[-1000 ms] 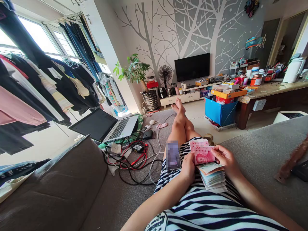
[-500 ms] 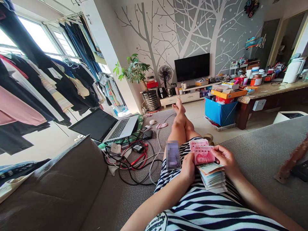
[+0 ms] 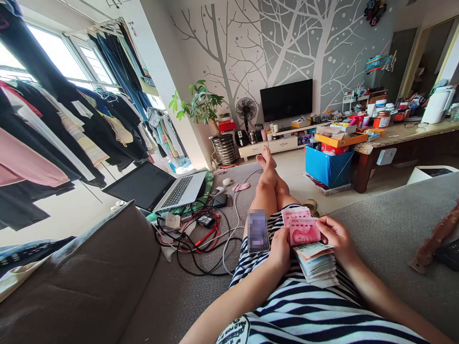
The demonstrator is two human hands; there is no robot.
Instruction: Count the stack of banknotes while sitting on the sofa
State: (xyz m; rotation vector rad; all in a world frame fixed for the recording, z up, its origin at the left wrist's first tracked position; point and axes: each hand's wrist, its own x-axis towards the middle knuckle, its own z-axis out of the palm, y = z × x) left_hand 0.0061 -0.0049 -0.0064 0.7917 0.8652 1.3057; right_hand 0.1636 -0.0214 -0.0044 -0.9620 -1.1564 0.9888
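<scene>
Over my lap, my left hand (image 3: 281, 248) and my right hand (image 3: 336, 236) are both closed on pink 100 banknotes (image 3: 304, 232). The left thumb presses the notes' left edge; the right thumb and fingers pinch the upper right corner. Another pink note (image 3: 296, 211) shows behind the front one. Below them hangs a fanned stack of green and bluish banknotes (image 3: 317, 266); which fingers hold it is hidden. A phone (image 3: 258, 231) with a partly blurred screen lies on my thigh, left of my left hand, on the striped clothing (image 3: 287, 306).
On the sofa (image 3: 201, 296) to the left are an open laptop (image 3: 179, 188), tangled cables (image 3: 201, 246) and a black adapter (image 3: 220, 200). A blue storage box (image 3: 328, 167) stands beside a cluttered table (image 3: 401, 136). Ahead are a television (image 3: 287, 100) and a potted plant (image 3: 202, 102).
</scene>
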